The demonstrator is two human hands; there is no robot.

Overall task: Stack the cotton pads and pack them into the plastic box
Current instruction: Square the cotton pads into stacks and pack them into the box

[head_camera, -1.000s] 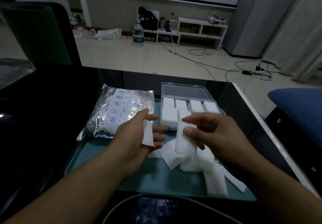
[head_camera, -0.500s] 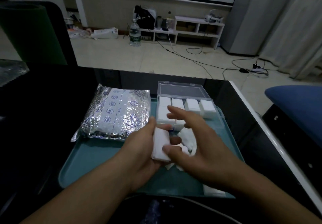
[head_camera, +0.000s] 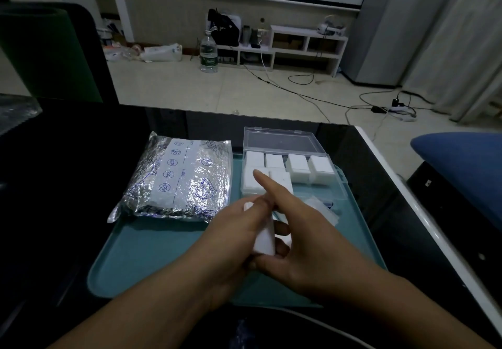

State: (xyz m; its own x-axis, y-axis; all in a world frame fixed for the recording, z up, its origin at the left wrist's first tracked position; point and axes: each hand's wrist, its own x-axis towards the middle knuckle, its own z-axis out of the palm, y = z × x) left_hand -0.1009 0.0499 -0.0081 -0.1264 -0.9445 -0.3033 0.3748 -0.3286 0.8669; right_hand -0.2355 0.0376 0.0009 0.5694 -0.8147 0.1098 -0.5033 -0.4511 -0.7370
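Bare tray [head_camera: 152,261] near left; foil bag [head_camera: 176,177] and plastic box [head_camera: 288,174] across the far side.

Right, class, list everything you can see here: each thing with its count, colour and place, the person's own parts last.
plastic box: one, clear, lid open, far right of tray
pad stacks in box: six visible, white
loose pads: a few, white, on tray right of hands
held pad stack: one, white, between both hands
foil pack: one, silver, left on tray
tray: one, teal, on black table
water bottle: one, clear, on floor
left hand: grip on stack
right hand: grip on stack
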